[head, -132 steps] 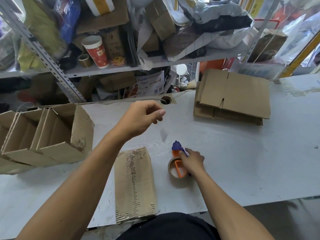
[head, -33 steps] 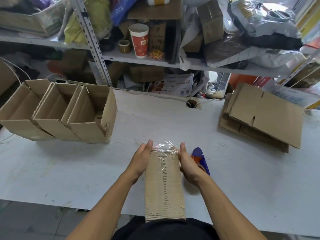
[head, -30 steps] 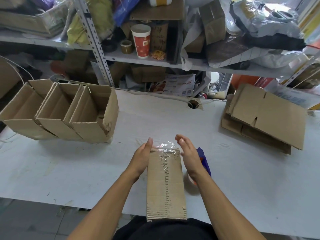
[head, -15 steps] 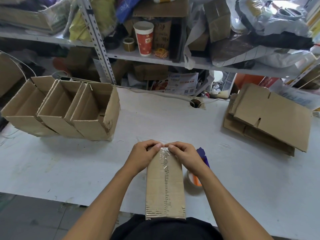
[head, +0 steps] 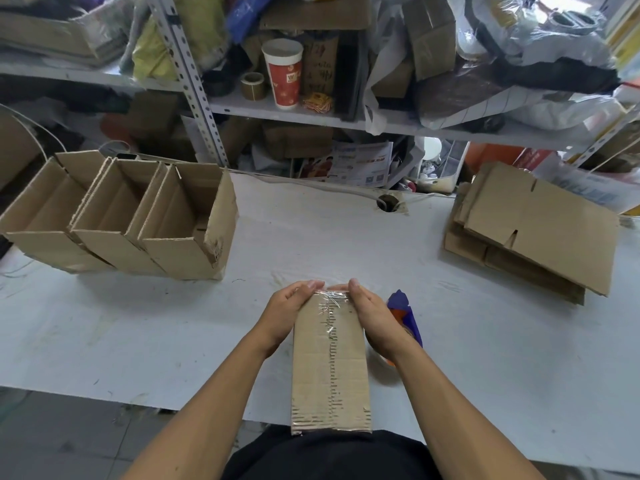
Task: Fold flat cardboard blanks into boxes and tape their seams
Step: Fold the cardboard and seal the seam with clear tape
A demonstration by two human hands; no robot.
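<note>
Head view: box lies lengthwise at the table edge, seam up. Left hand and right hand clasp its far end, fingers curled over, likely pressing crinkled clear tape flat. Dispenser sits beside. Beyond: 3 open corrugated boxes, flat blanks.
</note>
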